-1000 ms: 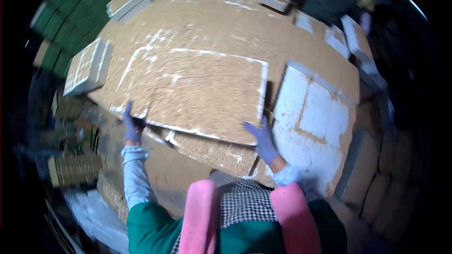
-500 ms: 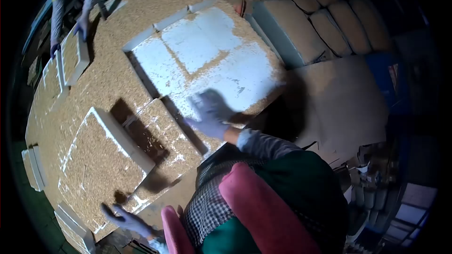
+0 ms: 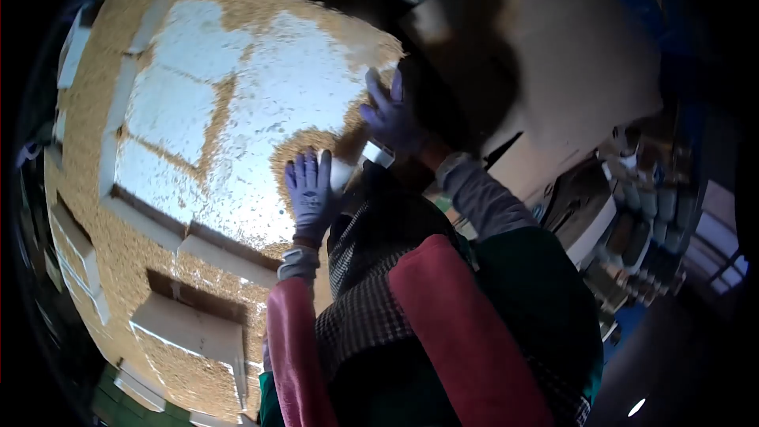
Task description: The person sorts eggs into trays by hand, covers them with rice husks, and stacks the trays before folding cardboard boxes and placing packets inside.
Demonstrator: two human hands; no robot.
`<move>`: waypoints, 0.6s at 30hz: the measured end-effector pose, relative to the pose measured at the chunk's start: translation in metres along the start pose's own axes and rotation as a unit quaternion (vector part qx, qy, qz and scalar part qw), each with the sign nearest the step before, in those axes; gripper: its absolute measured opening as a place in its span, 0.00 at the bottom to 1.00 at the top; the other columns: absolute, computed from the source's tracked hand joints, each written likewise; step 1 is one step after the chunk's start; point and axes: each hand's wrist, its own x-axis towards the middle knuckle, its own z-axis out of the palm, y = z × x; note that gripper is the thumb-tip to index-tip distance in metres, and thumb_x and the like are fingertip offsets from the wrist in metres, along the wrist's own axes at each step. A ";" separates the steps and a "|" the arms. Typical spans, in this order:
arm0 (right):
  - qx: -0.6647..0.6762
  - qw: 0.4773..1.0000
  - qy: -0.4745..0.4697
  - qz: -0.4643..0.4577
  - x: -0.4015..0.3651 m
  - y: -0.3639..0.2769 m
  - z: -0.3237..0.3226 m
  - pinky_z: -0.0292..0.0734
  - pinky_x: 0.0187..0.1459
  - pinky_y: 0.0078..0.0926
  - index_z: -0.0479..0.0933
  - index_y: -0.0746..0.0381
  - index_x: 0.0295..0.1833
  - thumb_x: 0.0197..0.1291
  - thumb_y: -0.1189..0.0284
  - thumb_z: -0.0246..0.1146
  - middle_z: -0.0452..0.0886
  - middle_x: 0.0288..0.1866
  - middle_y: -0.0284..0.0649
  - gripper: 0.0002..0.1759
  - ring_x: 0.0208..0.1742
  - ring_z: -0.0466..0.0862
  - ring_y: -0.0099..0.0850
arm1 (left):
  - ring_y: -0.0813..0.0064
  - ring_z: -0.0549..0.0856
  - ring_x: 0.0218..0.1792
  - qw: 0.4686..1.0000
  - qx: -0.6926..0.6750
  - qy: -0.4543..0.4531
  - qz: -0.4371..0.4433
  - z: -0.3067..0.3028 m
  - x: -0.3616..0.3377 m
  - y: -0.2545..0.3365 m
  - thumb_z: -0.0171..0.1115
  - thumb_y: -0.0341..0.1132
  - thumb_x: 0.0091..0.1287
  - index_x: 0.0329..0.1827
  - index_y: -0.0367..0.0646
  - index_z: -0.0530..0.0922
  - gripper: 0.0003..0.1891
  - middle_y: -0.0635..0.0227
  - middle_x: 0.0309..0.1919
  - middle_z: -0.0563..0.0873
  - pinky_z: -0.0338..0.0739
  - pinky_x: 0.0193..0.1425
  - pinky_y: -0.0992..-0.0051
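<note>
My left hand [image 3: 310, 188], in a pale purple-grey glove, has its fingers stretched out. It lies over a heap of tan, crumbly grains [image 3: 296, 150] on a bright white surface [image 3: 261, 103]. My right hand [image 3: 393, 117], gloved alike, is at the near right edge of that surface with its fingers spread. Nothing shows in either hand. Between them, close to my body, is a small white block-like piece [image 3: 379, 154]. Tan lines divide the white surface, and loose grains border it. Whether the palms press down cannot be made out.
A thick white-sided block [image 3: 190, 328] with a grainy top lies at lower left. Smaller blocks [image 3: 77, 249] lie along the far left edge. At upper right is a brown sheet [image 3: 577, 47]. Part of another person's gloved hand [image 3: 28, 154] shows at far left.
The view has swung right. My left hand has moved from the near-left edge of the grainy layer onto the white surface; my right hand has moved to its right edge. Grains now lie heaped by my left hand.
</note>
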 end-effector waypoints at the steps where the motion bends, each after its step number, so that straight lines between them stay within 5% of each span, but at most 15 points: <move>1: -0.033 0.994 -0.034 -0.095 0.005 0.008 -0.056 0.54 0.62 0.65 0.69 0.60 0.61 0.61 0.65 0.56 0.64 0.66 0.56 0.23 0.64 0.61 0.67 | 0.45 0.62 0.66 0.999 0.016 -0.015 0.027 -0.004 0.003 -0.002 0.68 0.53 0.46 0.64 0.42 0.66 0.42 0.46 0.65 0.65 0.48 0.70 0.45; 3: 0.277 0.940 0.128 0.153 -0.039 0.052 -0.044 0.56 0.67 0.53 0.69 0.59 0.62 0.59 0.64 0.58 0.63 0.68 0.52 0.25 0.68 0.62 0.54 | 0.44 0.61 0.67 0.997 0.060 -0.023 0.033 -0.003 0.005 0.000 0.66 0.55 0.48 0.64 0.40 0.65 0.42 0.45 0.65 0.64 0.47 0.71 0.45; 4: 0.065 0.968 0.005 0.242 -0.078 0.079 -0.038 0.63 0.63 0.47 0.69 0.62 0.61 0.62 0.63 0.56 0.68 0.63 0.52 0.24 0.63 0.68 0.51 | 0.43 0.60 0.67 0.995 0.090 -0.027 0.038 -0.001 0.005 0.001 0.65 0.56 0.49 0.64 0.40 0.65 0.42 0.45 0.65 0.65 0.46 0.71 0.44; 5: -0.146 0.927 -0.129 0.320 -0.131 0.110 -0.027 0.70 0.58 0.41 0.70 0.64 0.61 0.65 0.61 0.54 0.73 0.58 0.53 0.24 0.58 0.74 0.48 | 0.43 0.60 0.67 0.994 0.094 -0.012 0.048 0.001 0.005 0.001 0.65 0.56 0.49 0.65 0.40 0.65 0.43 0.44 0.65 0.64 0.46 0.71 0.44; 6: 0.070 0.939 0.141 0.305 -0.206 0.154 0.012 0.69 0.59 0.36 0.69 0.65 0.61 0.66 0.63 0.52 0.75 0.56 0.54 0.23 0.58 0.74 0.47 | 0.43 0.59 0.68 0.994 0.096 0.003 0.060 0.002 0.005 0.000 0.65 0.56 0.50 0.65 0.39 0.64 0.43 0.44 0.65 0.64 0.45 0.72 0.45; 7: 0.203 0.867 0.163 0.425 -0.218 0.107 -0.044 0.67 0.61 0.37 0.68 0.65 0.63 0.65 0.58 0.53 0.75 0.56 0.55 0.27 0.60 0.73 0.49 | 0.42 0.59 0.68 0.994 0.083 -0.011 0.063 -0.003 0.003 0.002 0.62 0.56 0.53 0.66 0.39 0.63 0.42 0.43 0.66 0.63 0.45 0.72 0.45; 8: 0.157 0.806 0.122 0.557 -0.254 0.082 -0.060 0.67 0.60 0.39 0.67 0.64 0.63 0.62 0.56 0.56 0.73 0.58 0.56 0.29 0.60 0.72 0.51 | 0.42 0.59 0.68 0.993 0.095 0.000 0.077 0.000 0.002 0.001 0.62 0.57 0.55 0.67 0.39 0.62 0.42 0.43 0.66 0.63 0.45 0.72 0.45; 10: 0.104 0.775 0.039 0.622 -0.386 0.042 -0.010 0.66 0.61 0.40 0.68 0.66 0.62 0.62 0.54 0.56 0.72 0.60 0.57 0.32 0.62 0.72 0.49 | 0.42 0.59 0.68 0.988 0.117 0.034 0.093 0.005 0.000 0.004 0.62 0.57 0.55 0.68 0.39 0.62 0.42 0.43 0.66 0.63 0.46 0.72 0.45; 11: 0.189 0.661 -0.030 0.725 -0.408 -0.002 -0.022 0.65 0.61 0.40 0.68 0.68 0.62 0.61 0.50 0.55 0.71 0.61 0.58 0.35 0.63 0.71 0.50 | 0.42 0.59 0.68 0.986 0.127 0.044 0.102 0.009 -0.002 0.003 0.62 0.56 0.55 0.68 0.38 0.62 0.42 0.43 0.66 0.63 0.47 0.72 0.45; 12: 0.099 0.703 -0.068 0.701 -0.513 -0.032 0.061 0.68 0.55 0.47 0.75 0.67 0.53 0.63 0.46 0.49 0.80 0.47 0.57 0.33 0.52 0.78 0.53 | 0.42 0.59 0.68 0.983 0.138 0.055 0.111 0.012 -0.001 0.000 0.62 0.56 0.55 0.68 0.38 0.62 0.42 0.43 0.66 0.64 0.47 0.72 0.45; 14: 0.165 0.634 -0.150 0.741 -0.566 -0.132 0.062 0.70 0.49 0.48 0.78 0.67 0.45 0.63 0.47 0.50 0.81 0.43 0.58 0.31 0.49 0.79 0.53 | 0.43 0.60 0.67 0.977 0.149 0.060 0.136 0.016 -0.003 -0.010 0.60 0.53 0.58 0.67 0.37 0.63 0.39 0.44 0.64 0.66 0.48 0.72 0.46; 16: 0.311 0.374 -0.337 0.806 -0.593 -0.215 0.058 0.71 0.49 0.37 0.81 0.67 0.43 0.50 0.44 0.63 0.83 0.44 0.50 0.33 0.52 0.80 0.44 | 0.44 0.60 0.68 0.976 0.139 0.065 0.156 0.013 -0.003 -0.005 0.60 0.51 0.59 0.67 0.37 0.63 0.37 0.45 0.64 0.66 0.49 0.72 0.48; 18: 0.365 0.330 -0.363 0.792 -0.585 -0.266 0.062 0.72 0.54 0.34 0.76 0.66 0.56 0.52 0.52 0.66 0.79 0.53 0.55 0.33 0.58 0.78 0.42 | 0.47 0.60 0.68 0.976 0.155 0.055 0.143 0.012 -0.002 0.000 0.61 0.50 0.59 0.66 0.36 0.63 0.37 0.49 0.65 0.66 0.52 0.71 0.49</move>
